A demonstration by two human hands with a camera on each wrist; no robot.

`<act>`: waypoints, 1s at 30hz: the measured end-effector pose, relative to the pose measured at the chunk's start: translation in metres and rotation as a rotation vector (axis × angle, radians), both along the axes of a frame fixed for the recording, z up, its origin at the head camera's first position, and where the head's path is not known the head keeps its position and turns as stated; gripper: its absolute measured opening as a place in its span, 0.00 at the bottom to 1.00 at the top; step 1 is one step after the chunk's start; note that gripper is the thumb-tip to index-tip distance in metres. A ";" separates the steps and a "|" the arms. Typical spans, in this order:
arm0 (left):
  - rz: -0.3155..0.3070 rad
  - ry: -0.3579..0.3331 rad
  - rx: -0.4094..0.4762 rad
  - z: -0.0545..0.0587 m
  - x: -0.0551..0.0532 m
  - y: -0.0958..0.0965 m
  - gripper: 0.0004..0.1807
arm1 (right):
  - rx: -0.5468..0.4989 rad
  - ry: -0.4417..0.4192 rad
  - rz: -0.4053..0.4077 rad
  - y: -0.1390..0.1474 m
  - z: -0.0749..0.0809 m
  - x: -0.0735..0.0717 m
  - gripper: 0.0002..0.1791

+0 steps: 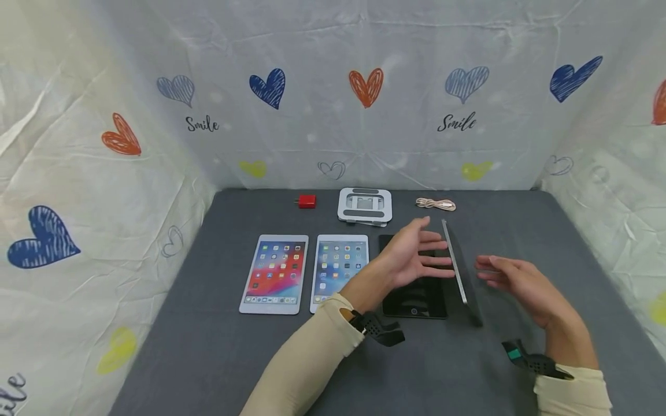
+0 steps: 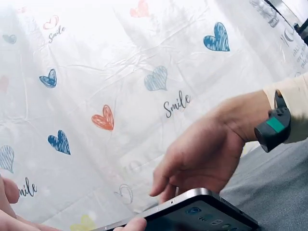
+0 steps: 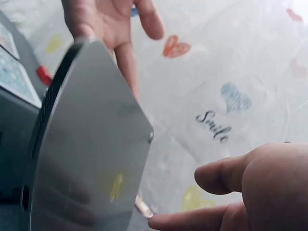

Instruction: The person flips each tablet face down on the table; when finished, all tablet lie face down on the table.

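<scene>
A grey tablet (image 1: 455,266) stands on its edge between the two hands, seen almost edge-on in the head view. My left hand (image 1: 407,254) has its fingers straight, the tips at the tablet's screen side. In the left wrist view, app icons show on the tablet's screen (image 2: 192,219). To the right of the tablet, my right hand (image 1: 522,289) is held apart from it, fingers extended and relaxed. The right wrist view shows the smooth metal back (image 3: 91,139) facing this hand. Partly under the left hand lies a black tablet (image 1: 414,306) with a home button.
Left of the black tablet lie a white tablet (image 1: 333,266), partly covered by the left forearm, and another white tablet (image 1: 276,277). Along the back are a red charger plug (image 1: 307,201), a silver folding stand (image 1: 365,205) and a coiled cable (image 1: 436,204). Printed sheets surround the grey table (image 1: 208,358).
</scene>
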State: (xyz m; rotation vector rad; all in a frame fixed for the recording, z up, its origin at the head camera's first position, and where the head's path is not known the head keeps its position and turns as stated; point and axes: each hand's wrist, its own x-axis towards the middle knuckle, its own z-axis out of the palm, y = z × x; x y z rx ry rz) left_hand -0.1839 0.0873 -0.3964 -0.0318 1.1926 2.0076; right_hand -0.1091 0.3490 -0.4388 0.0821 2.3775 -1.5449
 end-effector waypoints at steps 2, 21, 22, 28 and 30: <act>-0.010 -0.019 -0.020 -0.002 -0.002 -0.004 0.42 | -0.007 -0.026 -0.005 0.001 -0.007 0.001 0.40; -0.032 -0.140 -0.045 -0.039 -0.012 0.001 0.46 | -0.045 -0.021 -0.048 0.015 -0.026 0.009 0.43; -0.027 -0.144 -0.046 -0.041 -0.012 0.003 0.46 | -0.047 -0.022 -0.053 0.016 -0.026 0.009 0.43; -0.007 -0.151 -0.050 -0.052 -0.012 0.014 0.44 | -0.021 -0.016 -0.087 0.025 -0.026 0.010 0.45; -0.010 -0.156 -0.047 -0.054 -0.011 0.018 0.44 | 0.003 -0.017 -0.102 0.028 -0.027 0.010 0.44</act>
